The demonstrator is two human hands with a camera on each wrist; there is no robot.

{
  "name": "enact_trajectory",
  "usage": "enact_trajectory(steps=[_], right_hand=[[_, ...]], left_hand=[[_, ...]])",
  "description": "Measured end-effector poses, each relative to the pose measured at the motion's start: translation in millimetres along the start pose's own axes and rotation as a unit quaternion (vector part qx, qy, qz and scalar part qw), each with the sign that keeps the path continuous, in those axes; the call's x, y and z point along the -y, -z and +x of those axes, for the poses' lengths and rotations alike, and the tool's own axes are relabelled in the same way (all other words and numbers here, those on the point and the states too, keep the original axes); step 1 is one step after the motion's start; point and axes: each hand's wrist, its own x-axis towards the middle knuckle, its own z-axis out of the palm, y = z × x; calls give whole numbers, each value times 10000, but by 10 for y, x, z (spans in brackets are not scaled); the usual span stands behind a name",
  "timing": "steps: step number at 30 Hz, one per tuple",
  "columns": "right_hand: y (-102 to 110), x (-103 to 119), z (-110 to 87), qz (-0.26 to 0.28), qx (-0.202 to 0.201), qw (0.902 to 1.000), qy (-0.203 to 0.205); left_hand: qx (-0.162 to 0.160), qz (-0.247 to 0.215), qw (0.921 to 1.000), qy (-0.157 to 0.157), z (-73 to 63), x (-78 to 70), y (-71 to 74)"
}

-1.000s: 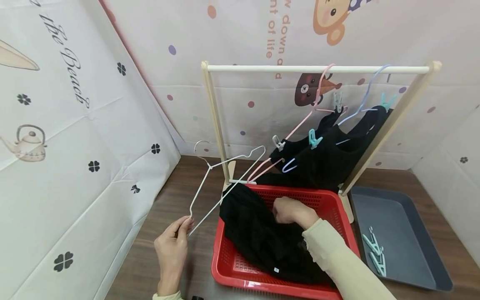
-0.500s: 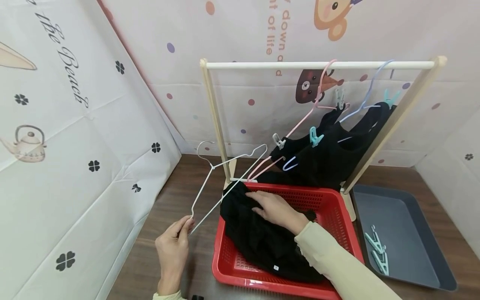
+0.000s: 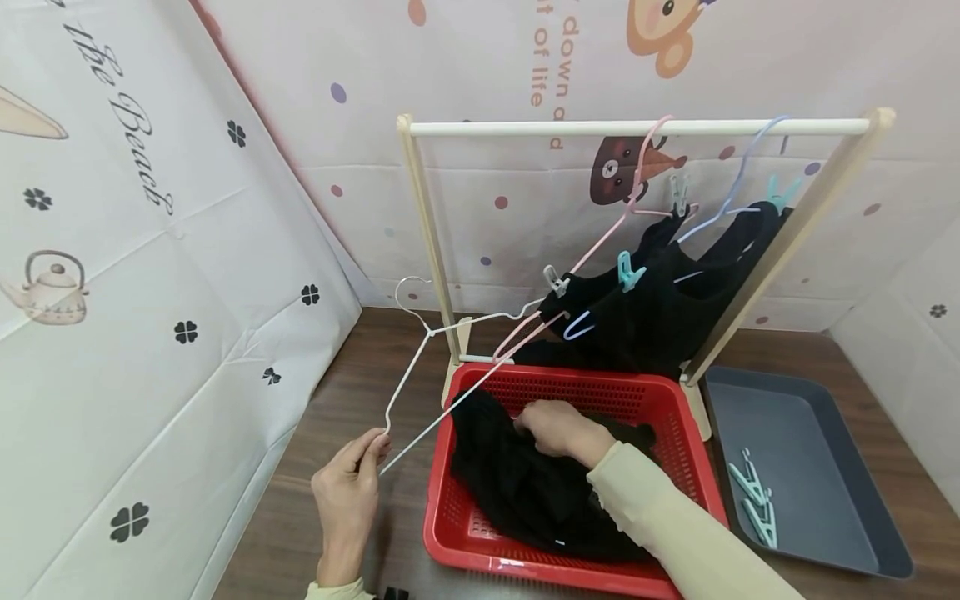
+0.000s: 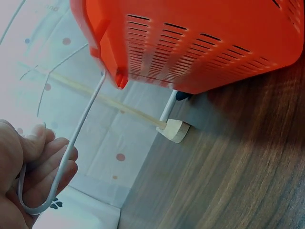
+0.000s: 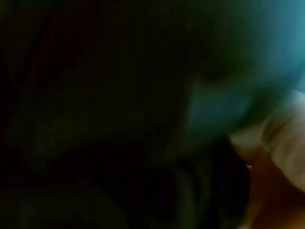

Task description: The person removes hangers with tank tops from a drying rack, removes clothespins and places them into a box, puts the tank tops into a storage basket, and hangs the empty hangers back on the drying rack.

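In the head view my left hand [image 3: 347,496] pinches one corner of a thin white clothes hanger [image 3: 431,332], held tilted left of the basket with its hook upward. The left wrist view shows the bent wire end [image 4: 86,114] passing across the fingers [image 4: 64,157]. My right hand [image 3: 562,429] reaches into a red plastic basket [image 3: 510,567], its fingers curled into a black garment [image 3: 517,492] that lies bunched there. Cloth hides those fingertips. Dark cloth fills most of the right wrist view, which is blurred.
Behind the basket stands a rack with a white rail [image 3: 525,128]. Black clothes [image 3: 660,317] hang there on a pink hanger [image 3: 600,243] and a blue hanger [image 3: 738,179], fastened with clips. At right, a grey tray [image 3: 817,467] holds several mint clips [image 3: 761,508].
My right hand has let go of the black garment, spread over it, then gripped it again. The garment's left end has come off the basket rim. The white hanger has turned slightly.
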Motion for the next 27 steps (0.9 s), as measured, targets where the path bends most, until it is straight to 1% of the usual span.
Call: enact_trajectory(steps=[2,4,8,11,12,16,21,23,25,27], right_hand=[[-13,0,-12,47,191,9995,-231],[-11,-1,-18,109,181,9991,-366],[-6,-7,-27,190,220,9985,-462],[3,-19,-34,269,258,9978,-552],[12,-23,-41,288,270,9975,-594],[107,-37,-109,258,305,9960,-805],[277,-43,-236,-68,245,9922,-1224],[339,-28,-272,-131,144,9906,-1357],[377,1,-285,-125,-68,9910,-1331],[385,40,-266,8,-386,9943,-990]], left_hand=[[0,-36,10000,40,0,-7,0],[-36,-65,10000,61,0,-12,1],[-149,-83,9995,249,0,-14,15],[-252,56,9994,240,2,-13,22],[-277,121,9994,185,2,-10,21],[-340,499,9976,-327,21,-21,19],[-360,833,9933,-719,27,-15,13],[-405,899,9912,-882,21,-6,8],[-462,905,9891,-1066,13,4,-1],[-518,894,9870,-1231,7,7,-9]])
